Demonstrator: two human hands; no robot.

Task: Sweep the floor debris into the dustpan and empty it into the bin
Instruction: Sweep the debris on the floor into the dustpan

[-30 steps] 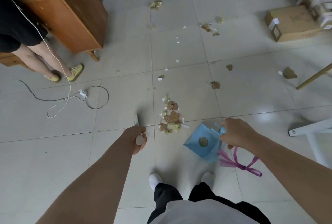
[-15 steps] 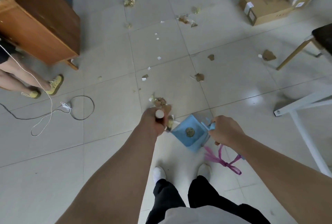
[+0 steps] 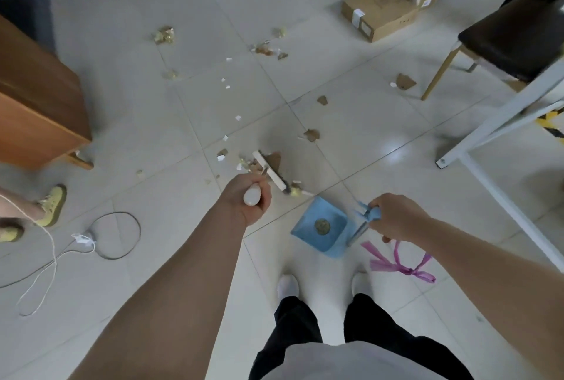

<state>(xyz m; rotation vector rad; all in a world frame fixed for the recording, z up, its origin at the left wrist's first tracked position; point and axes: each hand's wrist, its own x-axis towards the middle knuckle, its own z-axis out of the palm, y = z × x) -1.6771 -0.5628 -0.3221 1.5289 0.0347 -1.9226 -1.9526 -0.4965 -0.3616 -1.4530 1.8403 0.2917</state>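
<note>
The left hand [image 3: 244, 207] is wrapped tight round the white broom handle [image 3: 252, 195], the brush head [image 3: 271, 170] down on the tile among a small heap of brown and yellow scraps [image 3: 276, 159]. Just beside it the blue dustpan [image 3: 334, 242] sits on the floor with 1 round scrap [image 3: 322, 226] inside, and the right hand [image 3: 399, 218] grips its handle. More debris [image 3: 268, 50] lies scattered towards the cardboard box [image 3: 378, 12].
</note>
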